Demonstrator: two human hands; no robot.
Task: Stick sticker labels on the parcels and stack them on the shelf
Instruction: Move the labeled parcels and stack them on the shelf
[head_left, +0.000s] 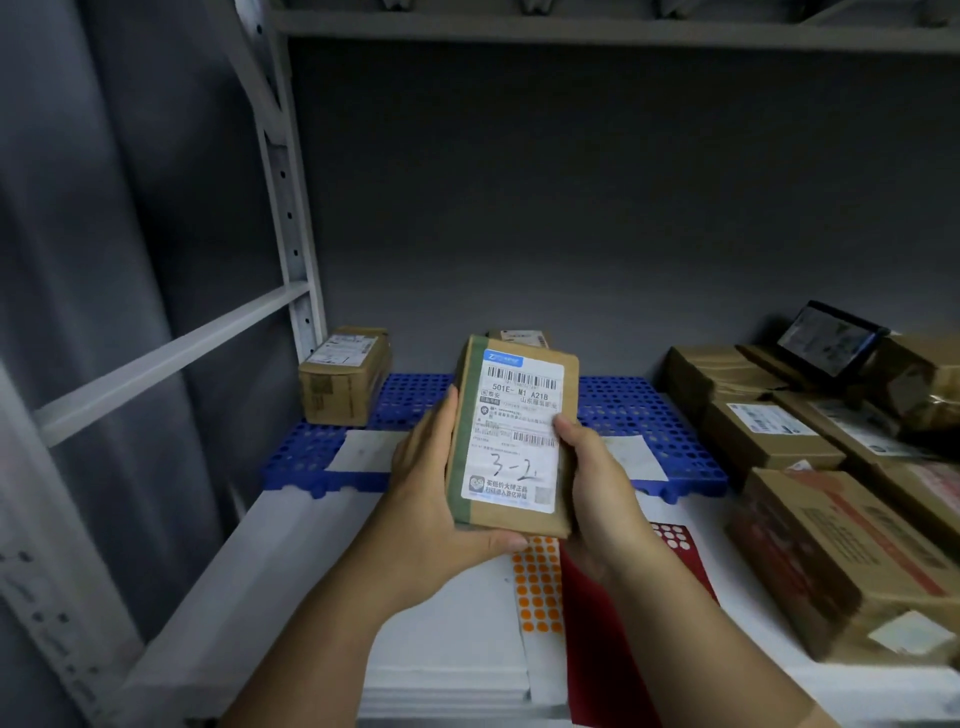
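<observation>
Brown cardboard parcel (514, 434) is being held up in front of the shelf (311, 545), label facing us with "3-2" handwritten on it. Left hand (431, 493) is wrapping its grip round the parcel's left edge and near end, thumb underneath; right hand (597, 488) is clamping the right edge, thumb pressing on the label. Below, an orange sticker sheet (537, 587) and a red sticker sheet (675, 538) are lying on the shelf. Blue perforated mat (649, 415) is carrying a small box (345, 374) far left; more parcels (831, 551) are crowding the right.
</observation>
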